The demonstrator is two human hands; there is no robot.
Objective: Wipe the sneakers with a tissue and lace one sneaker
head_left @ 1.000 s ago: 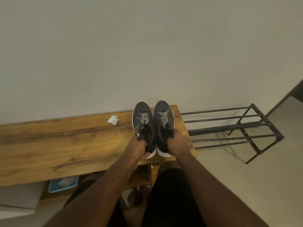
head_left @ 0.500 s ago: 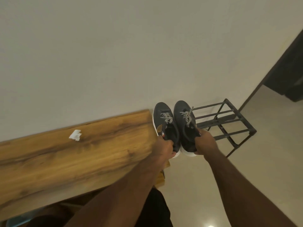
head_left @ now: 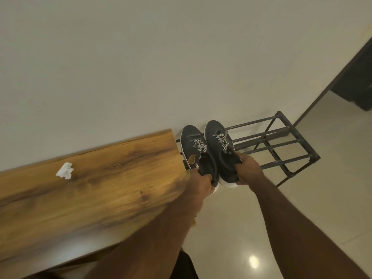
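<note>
1. Ahead of your two hands stands a dark metal rack (head_left: 281,141), its bars open to view; both sneakers are held over its near-left end, and you cannot tell whether they touch the bars.
2. Your left hand (head_left: 201,183) grips the heel of the left sneaker (head_left: 194,152), fingers curled round the collar, toe pointing away from you toward the wall (head_left: 141,57).
3. Your right hand (head_left: 248,170) grips the heel of the right sneaker (head_left: 218,141) the same way, thumb over the collar edge.
4. Between your hands the two sneakers sit side by side, touching along their inner edges, both with speckled laces (head_left: 222,138) threaded and white soles showing at the heels.
5. Both your forearms reach forward and slightly up from the bottom of the view, the left one crossing over the corner of the wooden bench (head_left: 90,188).
6. Well to the left of your left hand, a crumpled white tissue (head_left: 64,170) lies on the bench top, apart from both sneakers.
7. Below your right forearm is pale glossy floor (head_left: 231,228).
</note>
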